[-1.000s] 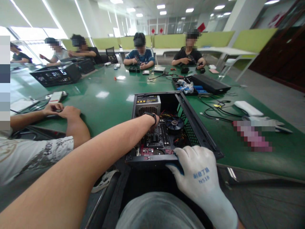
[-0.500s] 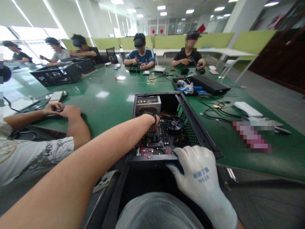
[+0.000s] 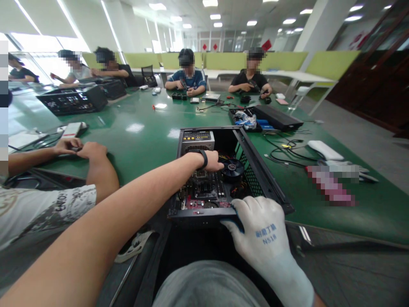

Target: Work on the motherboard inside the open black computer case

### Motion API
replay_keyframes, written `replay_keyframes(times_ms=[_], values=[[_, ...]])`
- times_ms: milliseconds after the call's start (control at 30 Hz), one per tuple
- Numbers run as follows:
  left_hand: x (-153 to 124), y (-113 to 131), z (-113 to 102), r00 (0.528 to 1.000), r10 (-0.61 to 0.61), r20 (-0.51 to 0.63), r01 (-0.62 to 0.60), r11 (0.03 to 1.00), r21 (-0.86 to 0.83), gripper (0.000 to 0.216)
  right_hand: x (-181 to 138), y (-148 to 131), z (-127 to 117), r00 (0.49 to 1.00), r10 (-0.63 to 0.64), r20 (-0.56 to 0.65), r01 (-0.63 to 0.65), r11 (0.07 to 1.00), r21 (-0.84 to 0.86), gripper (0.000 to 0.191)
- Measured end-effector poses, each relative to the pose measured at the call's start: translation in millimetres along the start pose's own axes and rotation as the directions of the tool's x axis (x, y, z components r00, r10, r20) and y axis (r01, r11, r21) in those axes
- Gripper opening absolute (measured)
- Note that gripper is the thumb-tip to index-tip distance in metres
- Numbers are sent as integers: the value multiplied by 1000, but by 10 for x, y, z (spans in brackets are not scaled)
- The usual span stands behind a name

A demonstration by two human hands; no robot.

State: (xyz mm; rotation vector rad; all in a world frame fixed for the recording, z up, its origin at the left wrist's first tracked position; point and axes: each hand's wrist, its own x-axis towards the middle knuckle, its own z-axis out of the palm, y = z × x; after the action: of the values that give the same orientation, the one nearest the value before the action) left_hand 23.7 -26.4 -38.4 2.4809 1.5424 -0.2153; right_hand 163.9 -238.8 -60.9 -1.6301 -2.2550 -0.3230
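Observation:
An open black computer case lies on the green table's near edge. My right hand, in a white glove, is closed around its near rim, with the thumb below and the fingers over the top. My bare left hand, with a black wristband, is inside the case beside the round black fan. Its fingers are curled, and whatever they may hold is hidden. The power supply sits at the far left of the case. Below my left hand shows the motherboard, partly covered by my wrist.
Right of the case lie black cables, a white box-shaped thing and a glove. Behind it stands an open black tray with gloves inside. A co-worker's hands are close on the left; other people sit across the table.
My left hand has risen from deep beside the motherboard and shifted right, towards the fan. My right hand keeps its grip on the rim. The view has shifted slightly.

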Motion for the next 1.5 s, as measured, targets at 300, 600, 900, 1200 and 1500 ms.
replay_keyframes(times_ms=[300, 600, 900, 1200, 1500], values=[[-191, -135, -592, 921, -11, -389, -47, 989, -137, 41, 570, 288, 166, 999, -30, 23, 32, 995, -98, 37], [-264, -424, -746, 808, -196, -556, 2, 944, -329, 32, 1976, 686, 664, 996, 38, 78, -23, 982, -189, 47], [-233, -536, -579, 828, -263, -495, 65, 922, -381, 32, 2820, 861, 967, 982, 124, 143, -92, 973, -211, 47], [-212, -577, -454, 824, -252, -508, 35, 917, -397, 26, 2704, 885, 943, 990, 60, 130, -33, 978, -205, 45], [-286, -498, -529, 832, -254, -493, 20, 902, -431, 23, 2037, 645, 748, 997, 28, 77, -15, 985, -169, 45]])
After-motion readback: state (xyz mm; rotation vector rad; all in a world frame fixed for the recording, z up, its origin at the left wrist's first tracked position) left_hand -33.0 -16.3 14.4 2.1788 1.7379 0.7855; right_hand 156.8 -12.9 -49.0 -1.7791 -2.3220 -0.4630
